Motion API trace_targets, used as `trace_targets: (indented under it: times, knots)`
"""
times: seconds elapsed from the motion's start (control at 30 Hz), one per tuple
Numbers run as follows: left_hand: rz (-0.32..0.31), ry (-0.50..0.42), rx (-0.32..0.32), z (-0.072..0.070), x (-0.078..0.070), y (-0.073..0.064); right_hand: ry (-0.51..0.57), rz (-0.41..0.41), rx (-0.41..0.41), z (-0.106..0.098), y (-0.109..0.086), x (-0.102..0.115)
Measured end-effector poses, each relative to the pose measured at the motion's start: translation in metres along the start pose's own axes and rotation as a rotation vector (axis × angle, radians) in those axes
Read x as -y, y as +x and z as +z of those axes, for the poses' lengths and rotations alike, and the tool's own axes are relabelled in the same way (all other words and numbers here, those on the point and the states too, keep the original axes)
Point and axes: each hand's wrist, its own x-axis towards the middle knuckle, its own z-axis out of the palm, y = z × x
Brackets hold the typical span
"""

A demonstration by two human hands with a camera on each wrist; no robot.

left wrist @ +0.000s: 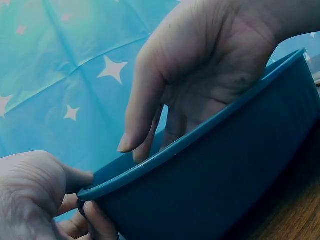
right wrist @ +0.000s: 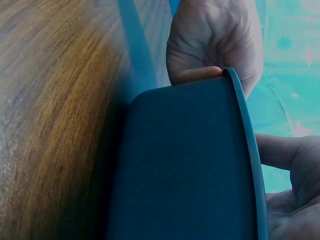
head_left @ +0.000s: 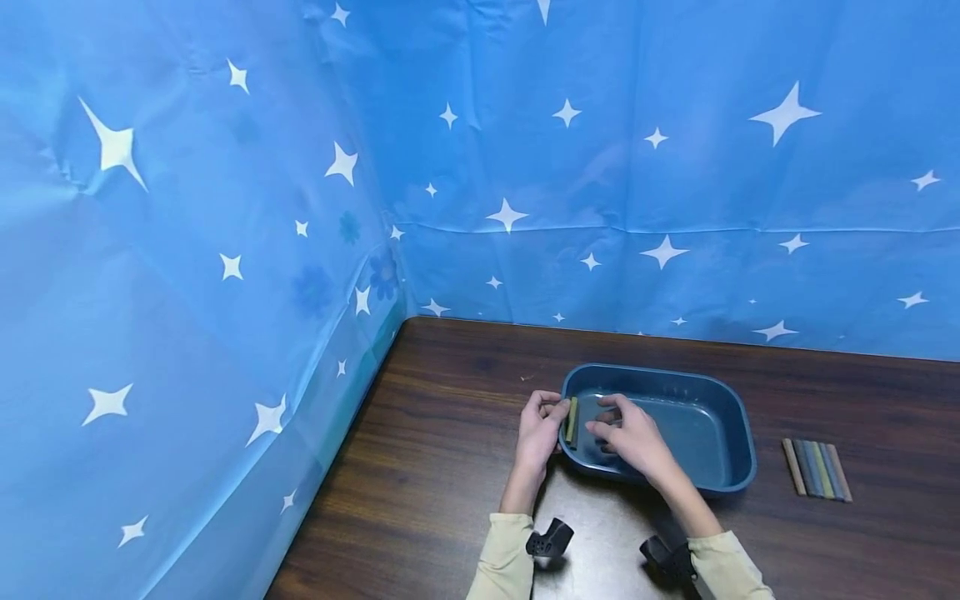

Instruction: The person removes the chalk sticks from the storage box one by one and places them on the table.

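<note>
A blue plastic basin (head_left: 690, 433) stands on the table with two thin sticks, one yellow-green (head_left: 572, 421) and one darker, lying side by side along its left wall. My left hand (head_left: 537, 433) grips the basin's left rim; in the left wrist view its thumb (left wrist: 77, 177) lies over the edge and the fingers curl beneath. Inside the basin, close to the right of the sticks, is my right hand (head_left: 636, 437), its fingers loosely bent and thumb apart from them. The basin's wall hides its fingertips in the left wrist view.
Several similar thin sticks (head_left: 817, 470) in brown, grey-blue and yellow-green lie in a row on the dark wooden table (head_left: 435, 467), right of the basin. Blue star-patterned sheets (head_left: 570, 167) enclose the table at the back and left.
</note>
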Motion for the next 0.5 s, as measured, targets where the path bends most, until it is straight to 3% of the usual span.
trace_targets:
  times: [0.5]
  knots:
    - [-0.015, 0.012, 0.027, -0.002, -0.003, -0.002, 0.014, 0.049, 0.061, 0.009, 0.013, -0.003]
